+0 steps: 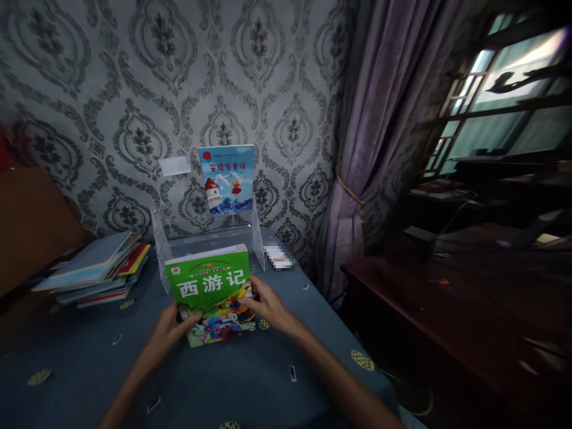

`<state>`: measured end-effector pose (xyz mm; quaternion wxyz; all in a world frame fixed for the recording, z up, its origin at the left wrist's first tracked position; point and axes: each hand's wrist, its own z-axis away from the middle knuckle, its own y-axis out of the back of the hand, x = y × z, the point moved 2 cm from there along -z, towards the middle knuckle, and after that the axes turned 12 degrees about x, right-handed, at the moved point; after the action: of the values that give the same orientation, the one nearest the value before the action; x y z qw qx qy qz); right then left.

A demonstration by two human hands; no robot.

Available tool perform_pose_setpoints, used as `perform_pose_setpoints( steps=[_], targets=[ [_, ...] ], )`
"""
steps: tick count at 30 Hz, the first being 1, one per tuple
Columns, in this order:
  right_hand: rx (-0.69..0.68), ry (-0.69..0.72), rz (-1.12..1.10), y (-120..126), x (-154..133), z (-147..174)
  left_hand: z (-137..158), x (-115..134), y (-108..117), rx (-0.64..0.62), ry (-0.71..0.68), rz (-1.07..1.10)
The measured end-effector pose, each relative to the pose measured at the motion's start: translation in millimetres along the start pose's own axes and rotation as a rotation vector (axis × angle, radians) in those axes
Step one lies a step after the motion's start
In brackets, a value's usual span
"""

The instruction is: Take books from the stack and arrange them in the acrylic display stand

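Between my two hands is a green picture book (214, 298) with white Chinese characters and cartoon figures, its cover toward me. My left hand (174, 325) grips its lower left edge, thumb across the front. On the right edge my right hand (263, 301) does the same, thumb on the cover. The fingers behind the book are hidden. Just beyond stands a clear plastic rack (162, 253), partly covered by the green book. A blue picture book (230, 182) with red characters is upright at the rack's back right.
Several stacked books (102, 268) lie on the left of the dark cloth-covered table (223, 387). A white item, blurred out (277, 257), lies right of the rack. Patterned wallpaper rises behind. A purple curtain (353, 149) and a dark red desk (424, 322) are at the right.
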<state>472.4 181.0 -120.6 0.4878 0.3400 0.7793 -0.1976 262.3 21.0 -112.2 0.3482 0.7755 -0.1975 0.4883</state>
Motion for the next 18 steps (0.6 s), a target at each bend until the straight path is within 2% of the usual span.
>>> perform_pose_setpoints(
  steps=[5,9,13,18],
  targets=[
    [-0.005,0.026,0.045,3.5,-1.6,5.0,0.5,-6.9,-2.3,0.015,-0.027,-0.056],
    [-0.044,0.06,0.064,10.5,-9.7,-6.6,-8.7,11.3,3.1,0.026,-0.116,-0.142],
    [-0.035,0.139,0.128,29.0,-38.8,-49.0,-41.4,57.5,8.3,-0.021,-0.262,-0.149],
    [-0.072,0.404,0.341,60.0,-110.1,-138.5,-118.2,134.0,17.8,0.008,-0.558,-0.108]
  ],
)
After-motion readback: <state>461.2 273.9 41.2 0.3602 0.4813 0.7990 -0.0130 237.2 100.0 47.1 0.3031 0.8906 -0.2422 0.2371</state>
